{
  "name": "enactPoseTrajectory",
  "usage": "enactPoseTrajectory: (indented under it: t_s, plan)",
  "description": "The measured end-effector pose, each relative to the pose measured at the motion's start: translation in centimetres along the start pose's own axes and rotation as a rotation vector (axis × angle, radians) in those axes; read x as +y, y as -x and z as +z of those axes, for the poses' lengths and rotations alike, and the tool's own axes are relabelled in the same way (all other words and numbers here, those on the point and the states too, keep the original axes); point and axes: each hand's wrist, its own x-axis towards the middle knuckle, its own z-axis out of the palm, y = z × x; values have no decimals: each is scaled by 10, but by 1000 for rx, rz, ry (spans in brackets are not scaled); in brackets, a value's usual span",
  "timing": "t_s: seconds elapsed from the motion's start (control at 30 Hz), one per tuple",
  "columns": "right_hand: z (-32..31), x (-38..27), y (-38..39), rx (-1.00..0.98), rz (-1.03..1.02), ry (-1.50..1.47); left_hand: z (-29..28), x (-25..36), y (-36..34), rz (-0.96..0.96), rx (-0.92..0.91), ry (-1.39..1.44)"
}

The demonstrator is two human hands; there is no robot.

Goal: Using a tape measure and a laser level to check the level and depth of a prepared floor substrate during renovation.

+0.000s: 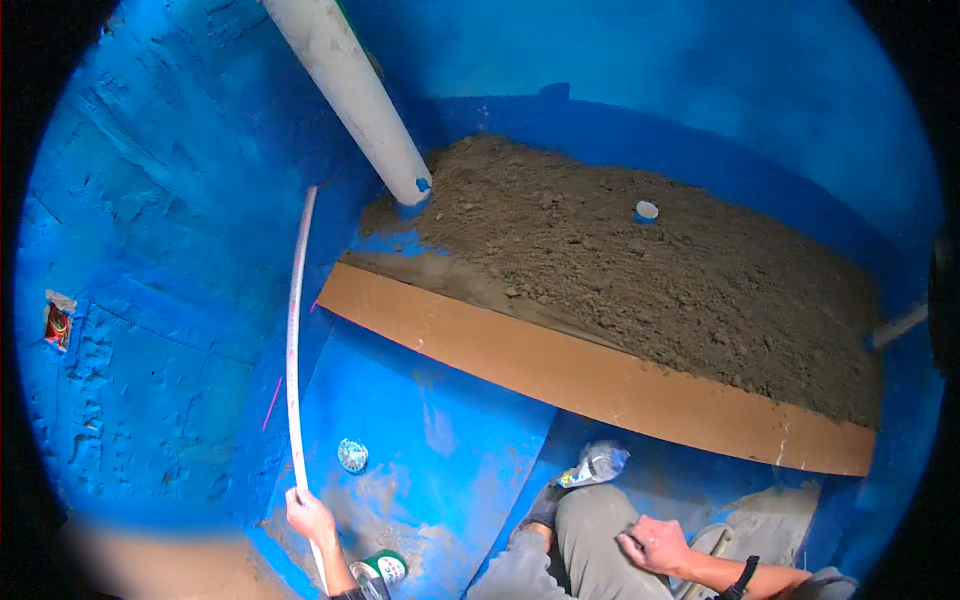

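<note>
Blue floor [430,410], walls [180,250]; left of the board [600,382], left hand [312,516] clasps a white strip [293,370] pointing lengthwise forward; right hand [657,545] curled, contents unclear.

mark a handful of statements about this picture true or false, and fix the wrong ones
1. The left hand holds a long pale rod. True.
2. Both hands grip the rod. False: the right hand is apart from it, near a knee.
3. A brown strip runs along the near side of the sandy heap. True.
4. The walls are red. False: the walls are blue.
5. A short pipe stub pokes out of the heap. True.
</note>
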Motion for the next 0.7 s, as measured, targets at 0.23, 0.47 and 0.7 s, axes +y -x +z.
enactPoseTrajectory:
  t_s: [0.23,0.47,0.7]
  plan:
    - [32,-23,-63,-148,-3,-57,133,31,-99,246,-45,-73]
    - [44,-6,-78,-137,73,-64,217,47,-165,337,-152,-80]
    - [47,-1,-84,-222,198,-95,265,53,-179,343,-139,-28]
